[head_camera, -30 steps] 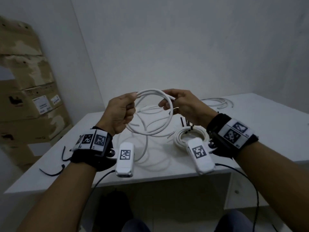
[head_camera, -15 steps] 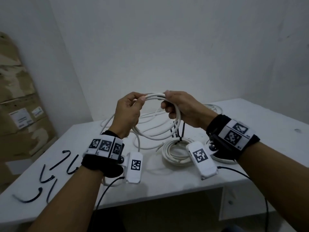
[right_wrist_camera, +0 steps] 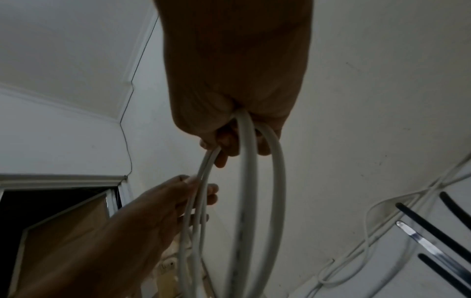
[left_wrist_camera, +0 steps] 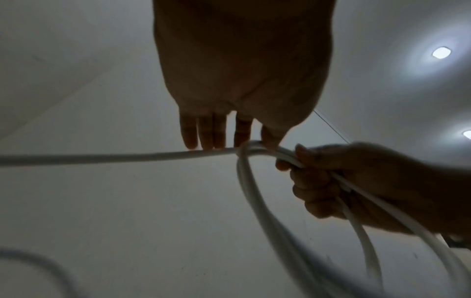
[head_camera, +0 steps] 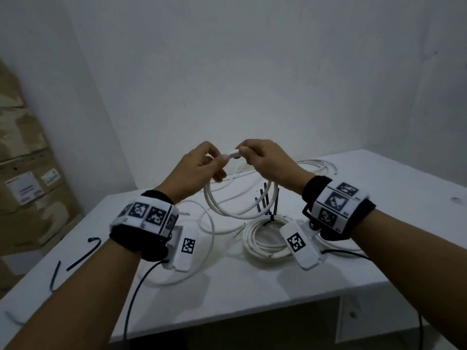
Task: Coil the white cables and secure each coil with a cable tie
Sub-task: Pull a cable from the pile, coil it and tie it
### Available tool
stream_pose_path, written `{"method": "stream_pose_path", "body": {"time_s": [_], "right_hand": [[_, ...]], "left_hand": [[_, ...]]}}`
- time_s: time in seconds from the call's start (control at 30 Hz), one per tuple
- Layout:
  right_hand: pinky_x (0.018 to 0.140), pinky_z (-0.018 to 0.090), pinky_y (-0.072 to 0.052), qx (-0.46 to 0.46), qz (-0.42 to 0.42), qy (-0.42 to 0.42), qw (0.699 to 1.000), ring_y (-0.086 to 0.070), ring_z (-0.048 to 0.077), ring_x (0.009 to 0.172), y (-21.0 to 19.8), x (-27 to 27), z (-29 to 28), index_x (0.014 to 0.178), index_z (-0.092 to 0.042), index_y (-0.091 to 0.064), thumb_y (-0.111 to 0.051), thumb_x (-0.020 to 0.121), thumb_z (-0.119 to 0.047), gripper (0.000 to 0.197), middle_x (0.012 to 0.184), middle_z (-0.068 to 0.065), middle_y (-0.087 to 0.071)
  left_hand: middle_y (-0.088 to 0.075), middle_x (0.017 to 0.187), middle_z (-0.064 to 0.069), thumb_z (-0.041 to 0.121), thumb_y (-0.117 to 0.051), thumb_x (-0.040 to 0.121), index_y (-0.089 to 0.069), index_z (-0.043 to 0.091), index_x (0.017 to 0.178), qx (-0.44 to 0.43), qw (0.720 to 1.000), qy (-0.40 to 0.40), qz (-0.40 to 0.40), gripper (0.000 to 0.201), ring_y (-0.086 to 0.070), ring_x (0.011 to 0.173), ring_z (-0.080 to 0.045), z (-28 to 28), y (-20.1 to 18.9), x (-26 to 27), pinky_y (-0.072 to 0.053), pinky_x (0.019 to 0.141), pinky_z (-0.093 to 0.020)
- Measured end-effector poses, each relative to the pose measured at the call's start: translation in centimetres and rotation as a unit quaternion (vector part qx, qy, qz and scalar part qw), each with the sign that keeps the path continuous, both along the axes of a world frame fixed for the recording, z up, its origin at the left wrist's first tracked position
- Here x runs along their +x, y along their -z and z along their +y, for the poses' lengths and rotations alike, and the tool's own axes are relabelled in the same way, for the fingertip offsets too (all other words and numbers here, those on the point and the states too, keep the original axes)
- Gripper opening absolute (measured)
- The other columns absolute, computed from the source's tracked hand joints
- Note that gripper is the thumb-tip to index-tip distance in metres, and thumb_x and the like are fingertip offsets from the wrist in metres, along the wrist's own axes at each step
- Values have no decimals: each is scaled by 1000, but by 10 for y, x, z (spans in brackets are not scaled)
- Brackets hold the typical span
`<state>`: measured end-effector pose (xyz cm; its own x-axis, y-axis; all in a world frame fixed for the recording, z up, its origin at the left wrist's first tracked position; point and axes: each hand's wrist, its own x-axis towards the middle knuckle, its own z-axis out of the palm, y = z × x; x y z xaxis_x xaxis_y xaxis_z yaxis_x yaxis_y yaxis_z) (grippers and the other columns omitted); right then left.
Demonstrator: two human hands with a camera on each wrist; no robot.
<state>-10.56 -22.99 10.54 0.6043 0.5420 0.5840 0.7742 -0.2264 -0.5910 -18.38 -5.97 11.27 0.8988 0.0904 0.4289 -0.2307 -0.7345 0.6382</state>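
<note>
A white cable coil (head_camera: pixel 237 213) hangs in the air above the white table (head_camera: pixel 379 223). My right hand (head_camera: pixel 246 152) grips the top of its loops, fingers curled round the strands (right_wrist_camera: pixel 244 141). My left hand (head_camera: pixel 222 160) pinches the cable (left_wrist_camera: pixel 127 157) between thumb and fingertips, right beside the right hand; the other fingers are nearly straight. A loose length trails from the coil down to the table (head_camera: pixel 209 233). A finished coil (head_camera: pixel 260 246) lies below my right wrist with black cable ties (head_camera: pixel 265 200) sticking up from it.
Loose black cable ties (head_camera: pixel 83 253) lie at the table's left end. More white cables (head_camera: pixel 316 165) lie at the back right. Cardboard boxes (head_camera: pixel 25 188) stand against the left wall. White walls close behind the table.
My hands have come together at the top of the coil. The left hand has slid along the cable from the coil's left side to a pinch beside the right hand.
</note>
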Motion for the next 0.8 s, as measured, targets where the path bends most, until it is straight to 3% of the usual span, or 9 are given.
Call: {"method": "stream_pose_path", "body": {"time_s": [0.1, 0.2, 0.33, 0.4, 0.5, 0.57, 0.63, 0.73, 0.8], "right_hand": [[57, 19, -32, 37, -25, 6, 999, -43, 8, 60, 3, 7, 9, 99, -7, -65, -45, 100, -20, 24, 66, -7, -49], [55, 19, -30, 72, -33, 15, 997, -40, 7, 57, 4, 7, 18, 101, -5, -63, -44, 100, -20, 24, 63, -9, -44], [70, 26, -36, 108, -3, 97, 989, -49, 8, 77, 4, 10, 25, 116, -13, -55, -43, 99, -37, 31, 87, -4, -53], [65, 30, -38, 208, 82, 168, 960, -52, 15, 75, 16, 8, 25, 98, -17, -52, -39, 99, -42, 28, 87, 0, -57], [42, 19, -28, 211, 382, 103, 894, -43, 14, 43, 52, -20, 29, 76, -17, -45, -37, 99, -39, 33, 61, 2, -50], [34, 12, -25, 35, 530, -29, 847, -45, 13, 32, 82, -54, 33, 82, -13, -47, -36, 99, -47, 40, 55, 6, -56], [32, 13, -33, -107, 602, -162, 774, -57, 15, 38, 105, -90, 46, 94, -12, -45, -30, 93, -63, 53, 58, 9, -65], [45, 26, -54, -140, 721, -265, 624, -70, 27, 61, 137, -117, 75, 123, -11, -34, -35, 87, -70, 69, 95, 24, -71], [56, 41, -58, -54, 812, -239, 530, -69, 41, 78, 150, -129, 92, 134, -9, -26, -48, 88, -61, 73, 129, 34, -51]], "left_hand": [[-50, 51, 0, 31, -54, 97, -61, 5, 89, -135, 986, 71, 69, 28, -49, 44, -16, 1, -9, 1, -45, 50, -27], [-30, 49, 6, 29, -50, 99, -58, 8, 81, -215, 971, 79, 64, 29, -28, 40, -9, 2, -13, 7, -29, 42, -21], [-30, 49, 5, 29, -49, 100, -54, 12, 72, -197, 980, 2, -30, 32, -24, 38, -6, 4, -11, 16, -23, 39, -17], [-31, 50, 3, 30, -49, 100, -53, 14, 71, -200, 977, -25, -67, 33, -25, 39, -8, 9, -11, 16, -23, 39, -17], [-32, 45, 9, 30, -48, 101, -49, 15, 70, -251, 962, -46, -98, 34, -25, 37, -7, 18, -18, 14, -23, 38, -16], [-31, 42, 11, 30, -47, 101, -47, 15, 71, -275, 953, -53, -111, 34, -25, 35, -5, 20, -22, 11, -23, 36, -14], [-31, 42, 11, 29, -46, 102, -46, 16, 71, -298, 946, -53, -119, 33, -24, 34, -5, 21, -27, 6, -22, 36, -14], [-29, 45, 10, 29, -45, 102, -45, 16, 72, -335, 933, -41, -122, 33, -22, 36, -5, 21, -32, -3, -20, 36, -15], [-29, 46, 10, 28, -45, 102, -44, 16, 72, -348, 928, -43, -124, 33, -21, 36, -6, 22, -35, -11, -20, 37, -16]]}}
